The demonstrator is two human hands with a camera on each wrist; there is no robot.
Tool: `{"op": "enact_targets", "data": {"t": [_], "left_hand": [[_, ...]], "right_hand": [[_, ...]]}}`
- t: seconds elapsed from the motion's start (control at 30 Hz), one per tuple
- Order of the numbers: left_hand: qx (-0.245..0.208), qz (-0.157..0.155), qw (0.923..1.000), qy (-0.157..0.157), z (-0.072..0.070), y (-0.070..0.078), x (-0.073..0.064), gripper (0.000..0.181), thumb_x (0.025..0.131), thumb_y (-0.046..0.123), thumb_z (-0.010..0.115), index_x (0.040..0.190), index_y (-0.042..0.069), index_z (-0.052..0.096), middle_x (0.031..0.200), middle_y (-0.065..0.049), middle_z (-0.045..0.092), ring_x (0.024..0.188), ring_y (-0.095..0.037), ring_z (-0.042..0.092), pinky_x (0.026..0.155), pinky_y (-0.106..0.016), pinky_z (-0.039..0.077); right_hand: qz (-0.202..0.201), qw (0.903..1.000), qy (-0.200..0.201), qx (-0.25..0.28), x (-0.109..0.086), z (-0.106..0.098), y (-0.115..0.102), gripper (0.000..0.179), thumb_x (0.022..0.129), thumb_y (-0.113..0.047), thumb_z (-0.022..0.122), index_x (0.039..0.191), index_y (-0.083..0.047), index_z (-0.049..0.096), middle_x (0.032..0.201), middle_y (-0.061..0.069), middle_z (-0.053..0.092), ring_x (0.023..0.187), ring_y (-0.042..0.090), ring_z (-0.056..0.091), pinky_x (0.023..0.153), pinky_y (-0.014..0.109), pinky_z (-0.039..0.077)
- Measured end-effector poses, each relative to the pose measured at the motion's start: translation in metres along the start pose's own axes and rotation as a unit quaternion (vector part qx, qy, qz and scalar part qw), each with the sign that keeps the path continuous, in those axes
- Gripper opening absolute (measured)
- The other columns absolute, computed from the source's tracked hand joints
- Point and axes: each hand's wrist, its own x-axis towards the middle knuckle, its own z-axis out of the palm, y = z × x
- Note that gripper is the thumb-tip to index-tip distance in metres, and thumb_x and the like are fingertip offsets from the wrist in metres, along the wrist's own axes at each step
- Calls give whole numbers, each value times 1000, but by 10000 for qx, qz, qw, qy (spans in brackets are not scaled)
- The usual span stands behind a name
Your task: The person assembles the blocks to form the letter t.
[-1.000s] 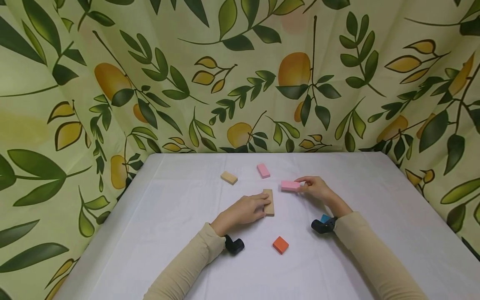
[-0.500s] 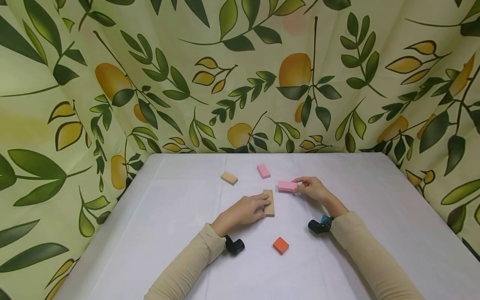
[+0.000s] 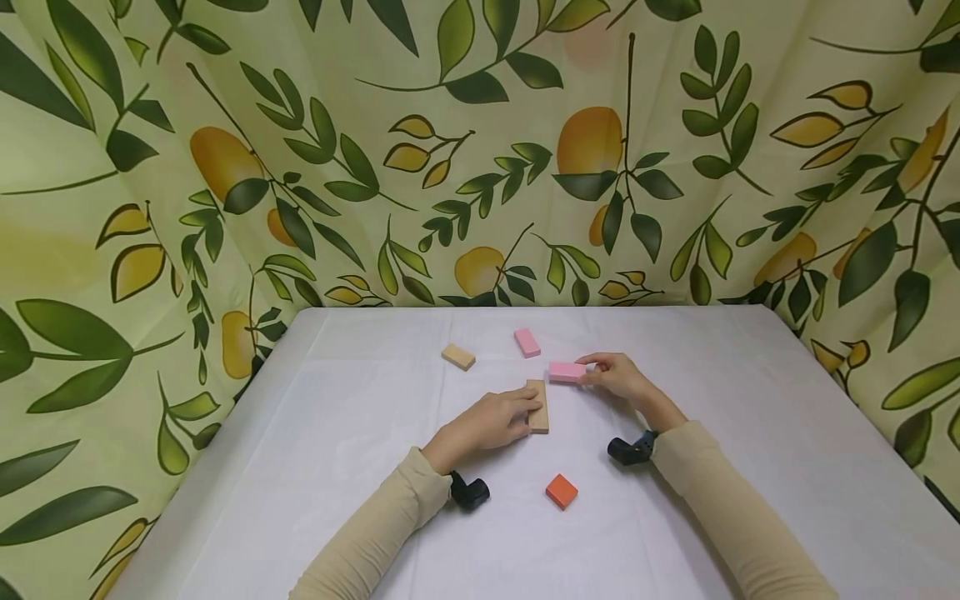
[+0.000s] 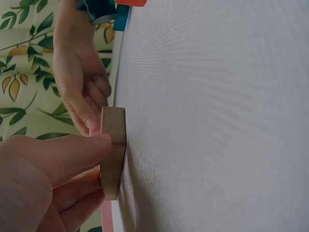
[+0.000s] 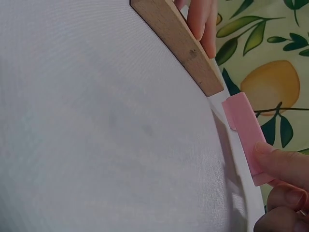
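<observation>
We see the left hand (image 3: 487, 419) gripping the long wooden block (image 3: 542, 418) on the bench (image 3: 337, 433), the right hand (image 3: 617, 375) pinching a pink block (image 3: 565, 372) just beside its far end; brought in too low, we judge, the latter could knock the former askew.

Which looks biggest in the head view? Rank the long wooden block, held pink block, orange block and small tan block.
Long wooden block, partly covered
Held pink block, likewise
Orange block and small tan block: too alike to rank
</observation>
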Motion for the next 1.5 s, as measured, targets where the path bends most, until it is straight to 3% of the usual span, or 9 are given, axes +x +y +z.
{"op": "enact_targets", "data": {"t": [0.73, 1.5], "left_hand": [[6, -50, 10000, -62, -2, 2, 0, 43, 95, 25, 59, 137, 14, 56, 151, -4, 46, 141, -20, 44, 115, -39, 40], [-125, -138, 9997, -160, -3, 3, 1, 43, 96, 25, 58, 138, 14, 54, 153, -2, 44, 142, -18, 42, 116, -36, 39]], "right_hand": [[305, 9995, -22, 38, 6, 11, -6, 42, 85, -14, 70, 125, -3, 62, 65, -5, 40, 60, 12, 37, 52, 21, 30], [146, 9997, -101, -174, 11, 19, -10, 43, 83, -14, 70, 124, -1, 63, 63, -4, 39, 61, 12, 37, 55, 22, 31]]}}
